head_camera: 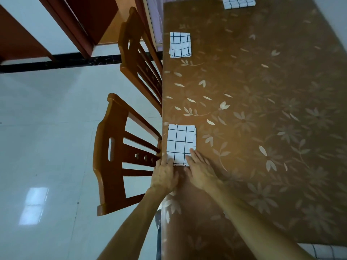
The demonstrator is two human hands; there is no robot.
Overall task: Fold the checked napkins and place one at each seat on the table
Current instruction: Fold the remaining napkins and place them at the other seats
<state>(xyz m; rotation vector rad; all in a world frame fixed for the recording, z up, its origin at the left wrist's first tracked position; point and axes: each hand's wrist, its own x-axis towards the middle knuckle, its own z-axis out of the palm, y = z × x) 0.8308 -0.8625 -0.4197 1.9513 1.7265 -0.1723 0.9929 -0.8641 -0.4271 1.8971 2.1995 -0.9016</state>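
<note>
A folded white napkin with black checks (180,143) lies at the table's left edge, in front of the near chair (116,151). My left hand (164,175) rests on its near left corner, fingers flat. My right hand (200,169) lies flat on its near right corner, fingers spread. A second folded napkin (180,45) sits farther along the same edge, by the far chair (139,53). A third (238,2) lies at the table's far end. Part of a fourth checked napkin (326,251) shows at the bottom right.
The table (262,109) carries a brown cloth with pale flowers. Two wooden chairs are pushed in along its left side. Shiny tiled floor (47,137) spreads to the left, with dark red furniture (65,21) at the top left.
</note>
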